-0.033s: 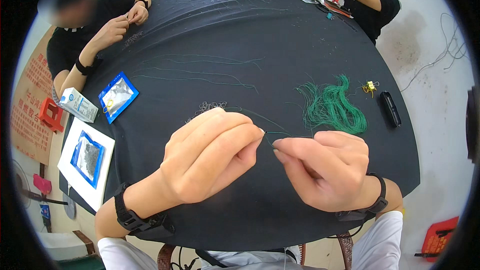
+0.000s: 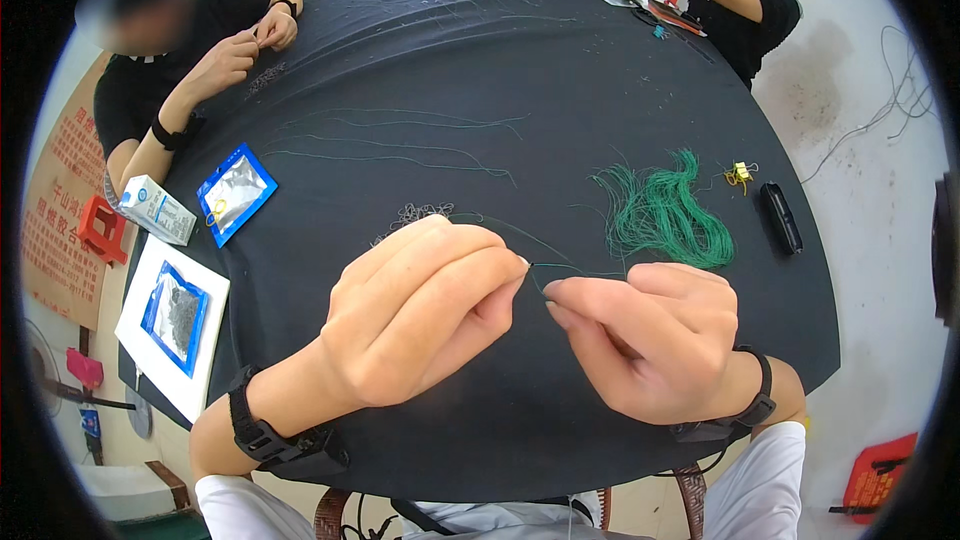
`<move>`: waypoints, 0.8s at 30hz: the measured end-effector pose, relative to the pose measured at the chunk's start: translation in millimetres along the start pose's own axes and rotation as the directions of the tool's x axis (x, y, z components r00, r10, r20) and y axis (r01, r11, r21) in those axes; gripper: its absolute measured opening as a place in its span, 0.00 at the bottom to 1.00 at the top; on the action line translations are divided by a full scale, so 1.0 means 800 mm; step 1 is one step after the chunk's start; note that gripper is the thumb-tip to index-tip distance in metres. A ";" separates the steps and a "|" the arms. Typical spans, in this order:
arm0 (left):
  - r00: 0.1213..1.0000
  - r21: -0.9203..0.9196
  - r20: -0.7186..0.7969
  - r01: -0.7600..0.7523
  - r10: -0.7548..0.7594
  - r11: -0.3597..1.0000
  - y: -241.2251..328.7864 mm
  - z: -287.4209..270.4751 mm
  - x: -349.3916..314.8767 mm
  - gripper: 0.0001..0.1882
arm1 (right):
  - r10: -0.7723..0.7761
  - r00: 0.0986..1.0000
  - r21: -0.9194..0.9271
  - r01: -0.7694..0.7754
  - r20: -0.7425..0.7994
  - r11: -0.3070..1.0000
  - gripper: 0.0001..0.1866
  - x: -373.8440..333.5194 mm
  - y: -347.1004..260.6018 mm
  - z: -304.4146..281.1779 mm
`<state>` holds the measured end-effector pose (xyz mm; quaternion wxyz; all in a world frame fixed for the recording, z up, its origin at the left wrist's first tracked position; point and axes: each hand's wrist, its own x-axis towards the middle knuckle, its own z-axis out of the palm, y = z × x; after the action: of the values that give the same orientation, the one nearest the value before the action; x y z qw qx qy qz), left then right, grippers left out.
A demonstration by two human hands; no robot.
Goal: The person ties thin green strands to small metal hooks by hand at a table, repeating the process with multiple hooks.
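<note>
Hardly anything shifted; work on thin green thread (image 2: pixel 552 264) stood at same point. My left hand (image 2: pixel 425 305) pinched thread, fingertips pressed together. My right hand (image 2: pixel 650 340) had thumb and forefinger nearly meeting, strand reaching their tips; whether I gripped it, couldn't tell. Thread spanned gap between hands, above black cloth-covered table (image 2: pixel 440 450).
</note>
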<state>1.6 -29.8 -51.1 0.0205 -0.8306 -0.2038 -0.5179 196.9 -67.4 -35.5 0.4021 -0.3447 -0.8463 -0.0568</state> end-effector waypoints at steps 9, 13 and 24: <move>0.999 -0.091 0.037 -0.027 0.031 0.995 -0.001 0.001 -0.003 0.14 | -0.088 0.994 -0.041 0.086 -0.059 0.995 0.19 0.004 0.005 -0.007; 0.999 -0.125 0.044 -0.025 0.031 0.992 0.002 0.001 -0.003 0.14 | -0.119 0.992 -0.061 0.116 -0.052 0.991 0.22 0.006 0.009 -0.011; 0.998 -0.155 0.044 -0.032 0.040 0.987 0.007 0.002 -0.001 0.15 | -0.101 0.992 -0.039 0.099 -0.072 0.994 0.21 0.007 0.015 -0.007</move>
<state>4.5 -35.1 -51.2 -0.0391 -0.8451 -0.1486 -0.5121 205.6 -57.8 -29.7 0.4237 -0.3066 -0.8459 -0.1045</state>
